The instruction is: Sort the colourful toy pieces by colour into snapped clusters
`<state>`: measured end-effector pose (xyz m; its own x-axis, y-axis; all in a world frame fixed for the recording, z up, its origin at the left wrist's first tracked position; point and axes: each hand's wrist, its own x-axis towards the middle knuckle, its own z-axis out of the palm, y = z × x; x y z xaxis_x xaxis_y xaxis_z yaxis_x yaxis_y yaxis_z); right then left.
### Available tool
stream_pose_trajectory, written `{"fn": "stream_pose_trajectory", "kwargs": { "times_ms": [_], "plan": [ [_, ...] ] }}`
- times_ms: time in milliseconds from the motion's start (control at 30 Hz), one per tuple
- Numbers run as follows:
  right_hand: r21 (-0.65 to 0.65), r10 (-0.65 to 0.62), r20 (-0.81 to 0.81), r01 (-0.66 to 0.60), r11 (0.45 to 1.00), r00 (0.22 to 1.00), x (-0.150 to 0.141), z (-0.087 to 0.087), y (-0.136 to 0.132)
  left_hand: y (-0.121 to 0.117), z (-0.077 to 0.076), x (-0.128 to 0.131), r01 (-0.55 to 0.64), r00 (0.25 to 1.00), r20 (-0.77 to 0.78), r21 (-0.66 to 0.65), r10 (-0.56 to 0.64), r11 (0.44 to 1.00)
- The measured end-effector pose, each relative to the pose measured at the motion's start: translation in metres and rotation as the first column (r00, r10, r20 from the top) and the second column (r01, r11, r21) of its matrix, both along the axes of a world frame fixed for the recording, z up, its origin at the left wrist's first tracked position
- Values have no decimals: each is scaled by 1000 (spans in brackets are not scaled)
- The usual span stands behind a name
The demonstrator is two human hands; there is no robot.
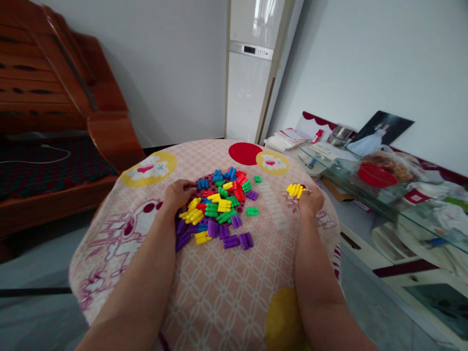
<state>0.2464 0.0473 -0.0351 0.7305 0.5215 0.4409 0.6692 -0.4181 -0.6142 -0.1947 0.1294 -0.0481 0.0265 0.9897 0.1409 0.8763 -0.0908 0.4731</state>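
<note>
A heap of bullet-shaped plastic building pieces in several colours lies in the middle of the round table. My left hand (179,194) is at the heap's left edge, fingers curled inward beside a blue piece (203,184) and above the yellow pieces (192,212); what its fingertips hold, if anything, is hidden. Well to the right, my right hand (312,200) pinches the near end of a small row of yellow building pieces (295,190) on the cloth. Purple pieces (237,241) lie along the heap's near side, with green pieces (252,211) and red pieces (239,185) farther right and back.
A patterned cloth (226,292) covers the table. Left stands a wooden bench (109,136). On the right, a glass-topped cabinet (351,183) carries papers (288,139), a red bowl (376,174) and a photo (383,129). A tall white appliance (248,87) stands behind.
</note>
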Motion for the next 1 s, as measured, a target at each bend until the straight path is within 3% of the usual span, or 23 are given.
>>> {"fn": "stream_pose_trajectory", "kwargs": {
  "times_ms": [67, 133, 200, 267, 400, 500, 600, 733, 800, 867, 933, 1000],
  "plan": [
    [67, 129, 35, -132, 989, 991, -21, 8, 3, -1, 1, 1, -6, 1000, 1, -1, 6, 1000],
    [83, 361, 67, -366, 927, 930, -50, 13, 6, -1, 1, 1, -6, 1000, 10, -1, 6, 1000],
    [46, 606, 85, -610, 791, 791, -85, 14, 7, -1, 1, 1, -5, 1000, 17, 0, 5, 1000],
    [-45, 768, 100, -768, 638, 632, -119, 12, 6, -1, 0, 1, -7, 1000, 15, 6, 7, 1000],
    [-263, 895, 101, -856, 446, 435, -170, 3, -2, 0, 0, 0, -8, 1000, 6, 13, 8, 1000],
    [-331, 921, 57, -863, 382, 386, -184, -2, -6, 1, -1, -1, 7, 1000, 15, 17, -7, 1000],
    [-283, 910, 7, -872, 398, 414, -183, -3, -6, 1, -2, -2, 4, 1000, 27, 12, -5, 1000],
    [-72, 886, -65, -887, 456, 460, -161, 4, 0, 1, -2, -1, -13, 999, 30, 8, 13, 1000],
    [17, 836, -95, -838, 545, 541, -140, 10, 4, 1, -2, -1, -14, 1000, 25, -1, 14, 1000],
    [26, 723, -120, -726, 687, 680, -112, 16, 5, 1, -1, -1, -13, 1000, 22, -9, 13, 1000],
    [-32, 575, -107, -581, 814, 811, -79, 22, 4, 1, -1, -1, -13, 1000, 20, -11, 14, 1000],
    [-117, 407, -62, -412, 904, 911, -45, 26, -1, 2, -2, -1, -12, 1000, 22, -10, 12, 1000]
  ]
}}
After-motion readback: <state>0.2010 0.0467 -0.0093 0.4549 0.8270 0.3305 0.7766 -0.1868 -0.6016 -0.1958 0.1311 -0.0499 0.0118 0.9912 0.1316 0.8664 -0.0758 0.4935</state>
